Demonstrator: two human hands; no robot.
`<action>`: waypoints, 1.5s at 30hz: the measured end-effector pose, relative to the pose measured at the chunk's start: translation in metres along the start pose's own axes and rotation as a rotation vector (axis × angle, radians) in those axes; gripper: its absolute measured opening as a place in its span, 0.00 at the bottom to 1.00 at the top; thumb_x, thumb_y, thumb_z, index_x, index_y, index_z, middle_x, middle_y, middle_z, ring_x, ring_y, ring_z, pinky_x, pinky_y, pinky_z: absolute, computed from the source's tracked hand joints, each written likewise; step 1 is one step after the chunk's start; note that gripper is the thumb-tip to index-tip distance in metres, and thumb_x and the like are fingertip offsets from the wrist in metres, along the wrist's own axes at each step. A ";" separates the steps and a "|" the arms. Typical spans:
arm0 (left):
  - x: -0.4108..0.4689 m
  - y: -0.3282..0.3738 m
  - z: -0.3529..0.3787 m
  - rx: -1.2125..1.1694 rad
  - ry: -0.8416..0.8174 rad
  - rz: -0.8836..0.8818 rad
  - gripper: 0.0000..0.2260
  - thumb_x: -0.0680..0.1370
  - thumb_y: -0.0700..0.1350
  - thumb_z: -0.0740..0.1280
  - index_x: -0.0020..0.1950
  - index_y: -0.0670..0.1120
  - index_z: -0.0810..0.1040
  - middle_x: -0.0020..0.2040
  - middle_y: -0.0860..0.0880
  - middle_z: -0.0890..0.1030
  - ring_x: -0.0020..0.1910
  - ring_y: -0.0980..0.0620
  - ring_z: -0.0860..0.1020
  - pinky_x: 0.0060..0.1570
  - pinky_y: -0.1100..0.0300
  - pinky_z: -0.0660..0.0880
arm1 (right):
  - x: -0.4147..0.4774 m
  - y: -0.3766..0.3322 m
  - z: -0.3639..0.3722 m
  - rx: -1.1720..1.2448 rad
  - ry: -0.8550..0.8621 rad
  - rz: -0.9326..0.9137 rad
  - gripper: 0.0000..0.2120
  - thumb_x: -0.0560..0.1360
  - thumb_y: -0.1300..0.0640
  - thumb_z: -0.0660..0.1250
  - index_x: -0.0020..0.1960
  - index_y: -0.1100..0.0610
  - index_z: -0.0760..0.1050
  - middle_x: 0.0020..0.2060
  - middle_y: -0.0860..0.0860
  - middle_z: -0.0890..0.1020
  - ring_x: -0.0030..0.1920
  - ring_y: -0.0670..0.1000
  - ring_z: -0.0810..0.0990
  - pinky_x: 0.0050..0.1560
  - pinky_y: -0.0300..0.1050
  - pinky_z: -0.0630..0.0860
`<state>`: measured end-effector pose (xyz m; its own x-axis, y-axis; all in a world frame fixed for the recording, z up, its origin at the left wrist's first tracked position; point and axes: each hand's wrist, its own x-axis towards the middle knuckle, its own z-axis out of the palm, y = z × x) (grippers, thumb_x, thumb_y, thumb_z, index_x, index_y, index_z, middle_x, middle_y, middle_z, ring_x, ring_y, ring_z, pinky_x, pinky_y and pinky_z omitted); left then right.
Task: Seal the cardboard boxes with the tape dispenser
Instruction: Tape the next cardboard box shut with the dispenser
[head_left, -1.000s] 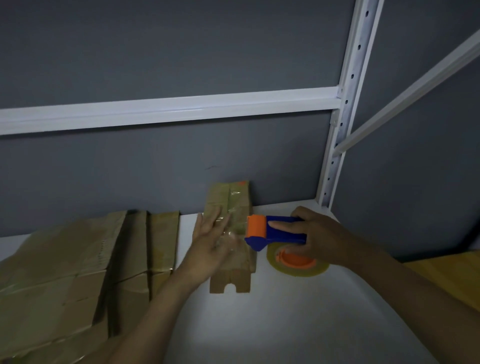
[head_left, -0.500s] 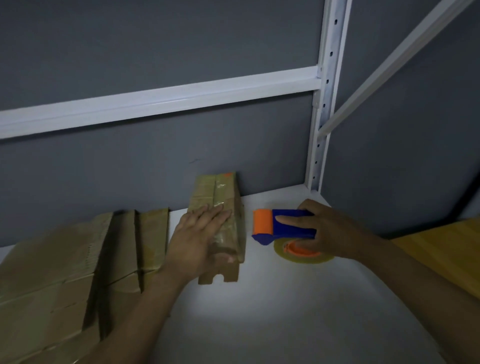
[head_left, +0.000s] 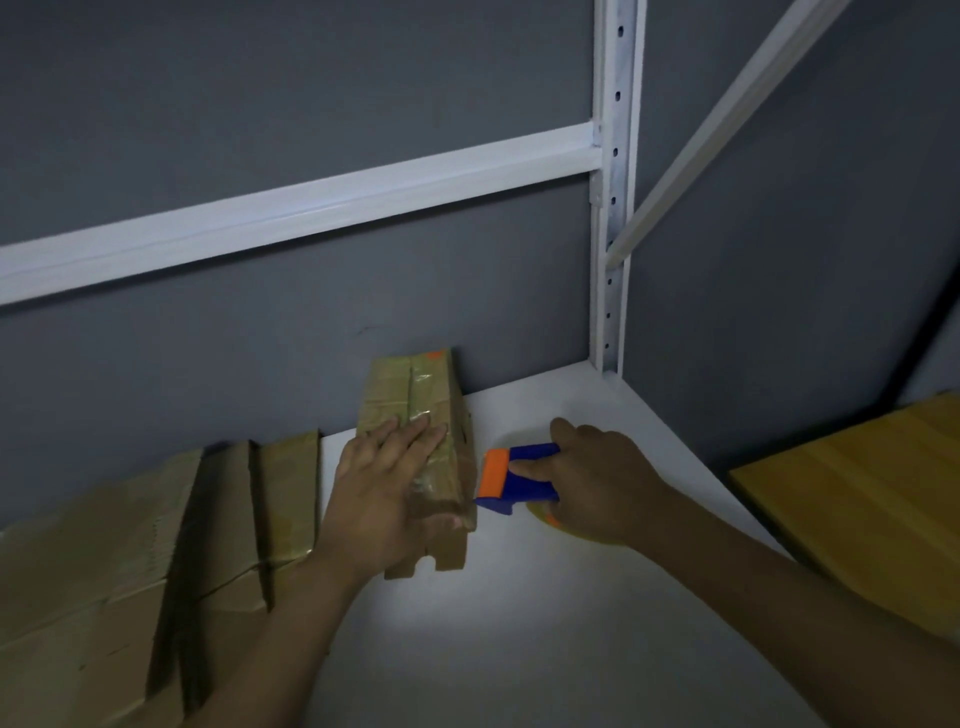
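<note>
A narrow cardboard box (head_left: 415, 395) with clear tape along its top lies on the white shelf (head_left: 519, 623), its far end against the grey wall. My left hand (head_left: 395, 483) lies flat on the box's near half, fingers straight, thumb over the front end. Just right of the box, my right hand (head_left: 597, 483) grips the blue and orange tape dispenser (head_left: 514, 478); its orange roller end points at the box's right side. The yellowish tape roll (head_left: 545, 522) shows only partly under that hand.
A pile of flat taped cardboard boxes (head_left: 130, 545) fills the shelf's left side. A white upright post (head_left: 615, 208) stands at the back right corner, with a white crossbar (head_left: 311, 208) on the wall. A yellow wooden board (head_left: 857, 499) lies at the right.
My left hand has slid from the top of the box towards its near end and settled flat. The dispenser has come away from the box to its right and dropped lower.
</note>
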<state>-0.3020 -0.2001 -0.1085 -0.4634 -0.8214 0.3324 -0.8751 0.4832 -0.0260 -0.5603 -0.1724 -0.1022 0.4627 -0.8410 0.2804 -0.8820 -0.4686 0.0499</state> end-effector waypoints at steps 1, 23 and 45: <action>0.001 0.000 -0.001 -0.004 -0.006 -0.001 0.43 0.67 0.77 0.55 0.73 0.51 0.68 0.72 0.49 0.71 0.69 0.42 0.70 0.65 0.48 0.62 | 0.003 -0.004 -0.002 0.009 -0.042 0.036 0.23 0.77 0.44 0.63 0.70 0.49 0.68 0.57 0.55 0.72 0.51 0.54 0.76 0.46 0.42 0.68; 0.041 -0.008 -0.016 -0.186 -0.228 -0.223 0.26 0.82 0.62 0.44 0.79 0.56 0.53 0.79 0.56 0.52 0.78 0.55 0.48 0.74 0.57 0.43 | 0.011 0.014 0.010 0.746 -0.026 0.650 0.19 0.77 0.51 0.65 0.67 0.56 0.73 0.62 0.52 0.77 0.62 0.52 0.75 0.61 0.41 0.68; 0.032 -0.020 -0.019 -0.258 -0.265 -0.235 0.30 0.77 0.65 0.43 0.79 0.58 0.54 0.79 0.58 0.51 0.78 0.57 0.46 0.73 0.56 0.40 | 0.054 -0.099 0.069 1.504 0.029 1.035 0.16 0.78 0.47 0.64 0.58 0.57 0.69 0.47 0.54 0.76 0.42 0.52 0.76 0.35 0.42 0.73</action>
<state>-0.2970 -0.2305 -0.0793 -0.3048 -0.9513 0.0468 -0.9132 0.3059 0.2692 -0.4418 -0.1901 -0.1578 -0.1715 -0.9209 -0.3500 0.0483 0.3470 -0.9366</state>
